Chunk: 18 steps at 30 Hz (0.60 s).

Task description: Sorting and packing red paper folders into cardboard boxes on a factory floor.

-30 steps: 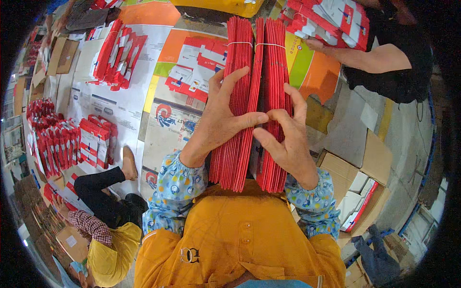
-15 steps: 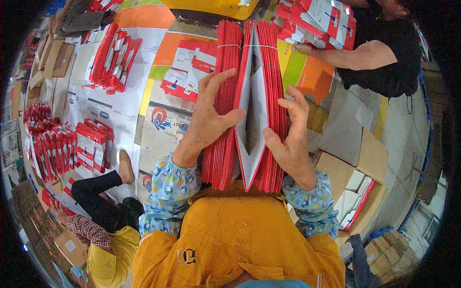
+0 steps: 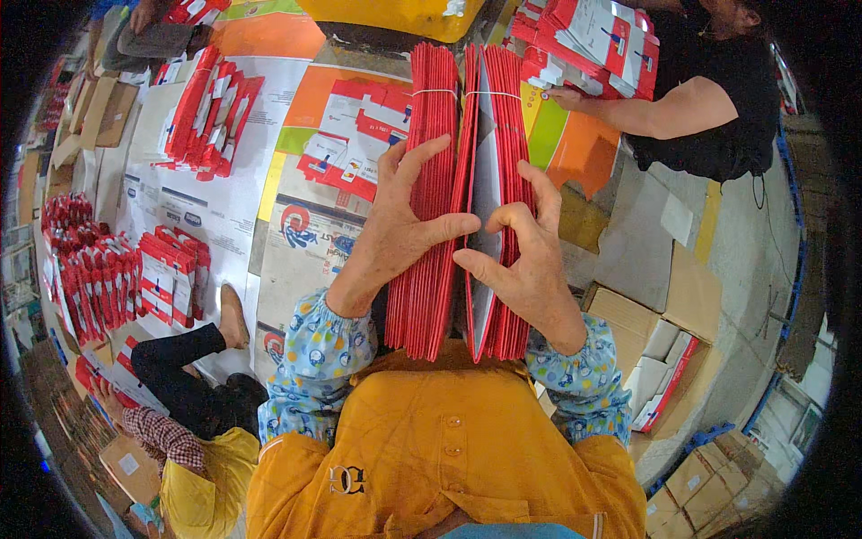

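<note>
In front of my body, a thick bundle of flat red cartons point(image 3: 422, 269) stands on edge, with thin white bands across the far part. A gap splits it into two halves, and a white inner face point(image 3: 486, 180) shows there. My left hand point(image 3: 395, 220) grips the left half, its forefinger over the edges and its thumb stretched to the gap. On the right half, my right hand point(image 3: 530, 260) has bent fingers, and its thumb reaches across the gap near the left thumb. Some fingertips are hidden along the bundle's sides.
Red-and-white carton stacks point(image 3: 211, 117) lie on printed sheets at left, with more bundles point(image 3: 175, 274) nearer. A person in black point(image 3: 700, 108) handles cartons at far right; another in yellow point(image 3: 211, 481) sits at lower left. An open cardboard box point(image 3: 628, 323) stands at right.
The gap in the bundle has narrowed. My right thumb has moved left across it, and my left thumb has moved right, so the two thumbs are closer together.
</note>
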### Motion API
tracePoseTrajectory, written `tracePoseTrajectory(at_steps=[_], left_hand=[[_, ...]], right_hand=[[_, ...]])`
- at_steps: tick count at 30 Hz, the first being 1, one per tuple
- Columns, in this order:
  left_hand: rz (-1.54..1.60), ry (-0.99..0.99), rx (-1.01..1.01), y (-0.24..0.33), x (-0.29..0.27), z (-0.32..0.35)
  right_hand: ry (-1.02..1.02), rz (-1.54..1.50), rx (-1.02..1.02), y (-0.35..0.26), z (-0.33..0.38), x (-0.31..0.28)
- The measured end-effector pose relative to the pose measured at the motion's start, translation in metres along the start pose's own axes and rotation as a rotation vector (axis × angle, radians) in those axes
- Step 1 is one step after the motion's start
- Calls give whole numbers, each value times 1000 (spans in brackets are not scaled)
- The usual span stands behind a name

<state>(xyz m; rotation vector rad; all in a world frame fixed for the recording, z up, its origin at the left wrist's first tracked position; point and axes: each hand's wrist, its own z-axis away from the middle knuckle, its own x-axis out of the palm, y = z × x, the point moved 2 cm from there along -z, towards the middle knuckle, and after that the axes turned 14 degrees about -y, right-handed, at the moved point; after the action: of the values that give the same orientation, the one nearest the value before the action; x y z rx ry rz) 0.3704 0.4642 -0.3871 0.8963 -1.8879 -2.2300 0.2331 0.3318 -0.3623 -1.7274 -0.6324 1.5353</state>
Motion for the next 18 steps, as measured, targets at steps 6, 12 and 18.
tracePoseTrajectory(at_steps=[6, 12, 18], left_hand=[[-2, 29, -22, -8, -6, 2], [58, 59, -63, -14, -18, 7], [-7, 25, -34, 1, -1, 5]], right_hand=[[33, -111, 1, 6, 4, 0], [63, -166, -2, 14, 9, -5], [-10, -3, 26, -7, 3, 1]])
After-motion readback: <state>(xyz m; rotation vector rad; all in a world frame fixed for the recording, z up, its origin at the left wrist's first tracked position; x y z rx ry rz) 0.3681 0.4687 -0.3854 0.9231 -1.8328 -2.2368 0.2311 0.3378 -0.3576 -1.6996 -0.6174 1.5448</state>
